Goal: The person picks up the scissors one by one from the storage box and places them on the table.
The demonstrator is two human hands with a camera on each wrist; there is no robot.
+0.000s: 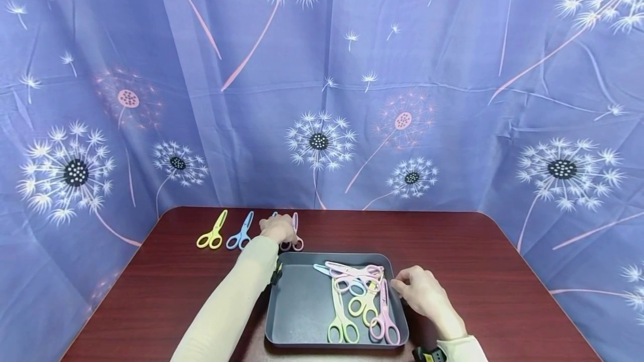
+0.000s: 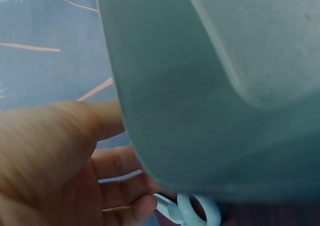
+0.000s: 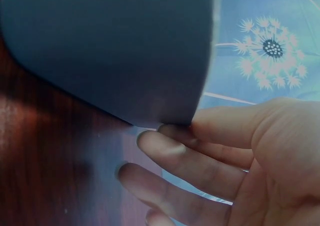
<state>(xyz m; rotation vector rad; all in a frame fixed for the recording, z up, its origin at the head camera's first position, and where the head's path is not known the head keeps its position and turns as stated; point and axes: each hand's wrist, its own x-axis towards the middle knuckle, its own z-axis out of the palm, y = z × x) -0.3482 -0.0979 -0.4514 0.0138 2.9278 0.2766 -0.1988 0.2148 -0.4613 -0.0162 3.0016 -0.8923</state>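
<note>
My left hand (image 1: 279, 229) reaches over the row of small scissors behind the tray. Its fingers point down over a pair whose blue tip (image 1: 274, 214) shows past the knuckles. Pink scissors (image 1: 296, 225) lie just right of this hand, and blue scissors (image 1: 243, 232) just left. In the left wrist view the tray wall (image 2: 165, 110) hides the thumb and index fingertips, so I cannot tell what they grip. My right hand (image 1: 422, 294) is at the right rim of the dark grey tray (image 1: 297, 300), fingers loosely bent, fingertips (image 3: 150, 141) right by its wall.
Inside the tray's right half, several scissors lie heaped, among them a yellow-green pair (image 1: 337, 309) and a pink pair (image 1: 384, 317). Yellow scissors (image 1: 215, 230) end the row at left. The dark red table (image 1: 463, 256) meets a blue dandelion-print curtain (image 1: 322, 88) behind.
</note>
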